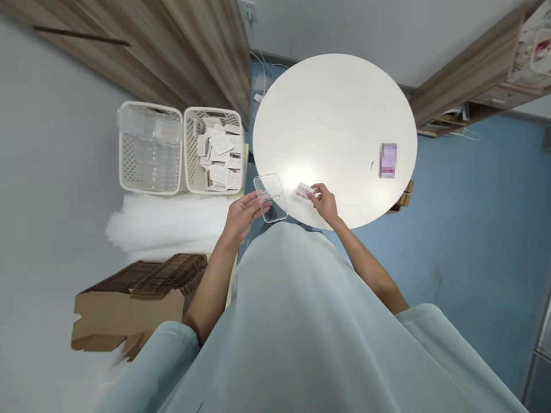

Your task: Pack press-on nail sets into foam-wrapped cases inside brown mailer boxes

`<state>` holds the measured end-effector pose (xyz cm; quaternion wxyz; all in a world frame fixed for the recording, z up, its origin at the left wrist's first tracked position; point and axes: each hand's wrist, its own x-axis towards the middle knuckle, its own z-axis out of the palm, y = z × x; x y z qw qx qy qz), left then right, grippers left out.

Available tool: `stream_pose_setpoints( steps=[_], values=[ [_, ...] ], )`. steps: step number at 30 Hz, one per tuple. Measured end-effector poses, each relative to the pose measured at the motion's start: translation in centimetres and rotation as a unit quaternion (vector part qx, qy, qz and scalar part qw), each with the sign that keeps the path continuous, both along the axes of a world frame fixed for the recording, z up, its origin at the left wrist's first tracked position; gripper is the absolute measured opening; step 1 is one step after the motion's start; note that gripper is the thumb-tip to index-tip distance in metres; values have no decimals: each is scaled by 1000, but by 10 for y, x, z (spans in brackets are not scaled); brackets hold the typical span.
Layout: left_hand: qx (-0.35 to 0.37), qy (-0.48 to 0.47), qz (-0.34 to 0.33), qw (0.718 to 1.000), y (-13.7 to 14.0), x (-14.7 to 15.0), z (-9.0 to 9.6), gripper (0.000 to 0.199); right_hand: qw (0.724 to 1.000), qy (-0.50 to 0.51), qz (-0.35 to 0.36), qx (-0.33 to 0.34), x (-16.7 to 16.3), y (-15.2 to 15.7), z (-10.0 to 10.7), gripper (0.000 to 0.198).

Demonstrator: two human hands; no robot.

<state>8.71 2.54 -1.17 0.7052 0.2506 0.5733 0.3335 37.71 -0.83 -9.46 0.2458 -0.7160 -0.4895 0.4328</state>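
My left hand [246,215] grips a clear plastic hinged box [275,213] at the near left edge of the round white table [336,103]. The box's lid is folded open, and nothing shows inside either half. Just to the right, my right hand [323,202] pinches a small white card [304,191] between thumb and fingers. Dark and reddish spots are visible on the card's face, too small to make out. A short gap separates the card from the box.
Left of the table stand a white basket [186,166] of similar cards and another basket [121,155] of clear boxes. White sheeting [167,223] and folded cardboard [124,312] lie nearer. A blurred purple item [388,160] rests on the table's right side.
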Motion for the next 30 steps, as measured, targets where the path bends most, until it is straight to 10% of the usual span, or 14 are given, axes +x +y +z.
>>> stream_pose_setpoints(
  steps=[7,13,30],
  values=[
    [0,-9,-75,997,13,69,6,54,980,101,-147,87,61,-20,65,51],
    [-3,-7,-143,990,14,114,15,58,973,175,-98,117,68,-29,105,50],
    [7,-37,-172,984,3,138,25,65,989,-2,83,126,69,-51,113,26]
  ],
)
